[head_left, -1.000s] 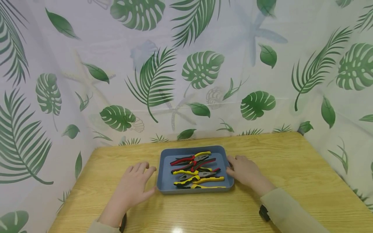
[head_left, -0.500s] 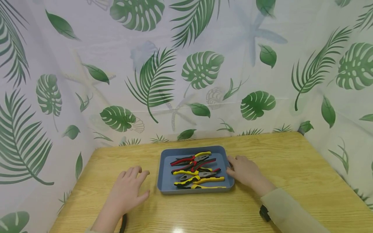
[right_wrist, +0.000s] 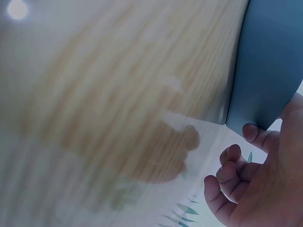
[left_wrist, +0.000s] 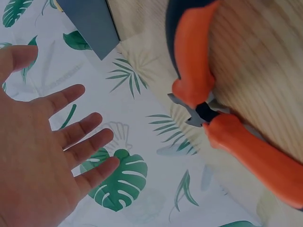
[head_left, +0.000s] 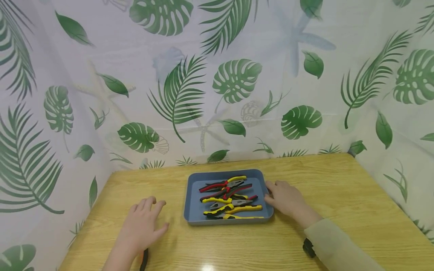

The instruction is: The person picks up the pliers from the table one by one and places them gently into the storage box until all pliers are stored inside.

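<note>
My left hand hovers above the table left of the tray, its fingers spread and holding nothing. Close to that wrist lies a pair of orange-and-black-handled pliers, large in the left wrist view; only a bit of the handle shows in the head view. My right hand grips the right side of a blue-grey tray, thumb at the rim and a fingertip against the outer wall. Several pliers with yellow-black and red-black handles lie heaped in the tray, overlapping one another.
The wooden table reaches back to a white leaf-print cloth that hangs behind and along both sides. A black device sits by my right wrist.
My left hand has drawn away from the tray's left edge, moving left and toward me. My right hand, the tray and the pliers in it look unmoved.
</note>
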`<state>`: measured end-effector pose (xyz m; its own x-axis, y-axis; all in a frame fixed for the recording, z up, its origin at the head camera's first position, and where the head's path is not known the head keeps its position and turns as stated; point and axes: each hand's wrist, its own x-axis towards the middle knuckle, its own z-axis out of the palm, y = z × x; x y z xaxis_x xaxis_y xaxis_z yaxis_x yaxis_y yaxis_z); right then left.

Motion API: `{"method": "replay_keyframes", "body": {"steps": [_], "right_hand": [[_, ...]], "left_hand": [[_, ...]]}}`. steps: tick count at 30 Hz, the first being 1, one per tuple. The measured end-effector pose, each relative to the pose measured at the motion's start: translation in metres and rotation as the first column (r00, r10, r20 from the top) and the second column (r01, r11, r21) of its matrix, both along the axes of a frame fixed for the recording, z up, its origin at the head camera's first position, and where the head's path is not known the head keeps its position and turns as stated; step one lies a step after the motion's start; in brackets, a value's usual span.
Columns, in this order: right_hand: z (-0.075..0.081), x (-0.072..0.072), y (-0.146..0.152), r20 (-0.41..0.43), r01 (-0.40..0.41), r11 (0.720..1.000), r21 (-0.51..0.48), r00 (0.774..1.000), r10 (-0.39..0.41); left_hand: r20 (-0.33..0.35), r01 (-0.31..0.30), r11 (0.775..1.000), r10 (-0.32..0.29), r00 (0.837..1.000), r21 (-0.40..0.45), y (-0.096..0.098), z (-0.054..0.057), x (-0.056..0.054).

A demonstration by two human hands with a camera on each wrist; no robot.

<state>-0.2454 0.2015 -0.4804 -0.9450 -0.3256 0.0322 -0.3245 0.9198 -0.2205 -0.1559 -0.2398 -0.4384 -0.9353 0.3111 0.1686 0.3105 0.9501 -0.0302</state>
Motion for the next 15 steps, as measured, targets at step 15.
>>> {"method": "replay_keyframes", "body": {"steps": [15], "right_hand": [[0.000,-0.001,-0.001,-0.006,-0.002,1.000,0.012,1.000,0.002]], "left_hand": [[0.006,-0.071,0.997,0.071,0.997,0.040,-0.027,-0.007,0.012]]}}
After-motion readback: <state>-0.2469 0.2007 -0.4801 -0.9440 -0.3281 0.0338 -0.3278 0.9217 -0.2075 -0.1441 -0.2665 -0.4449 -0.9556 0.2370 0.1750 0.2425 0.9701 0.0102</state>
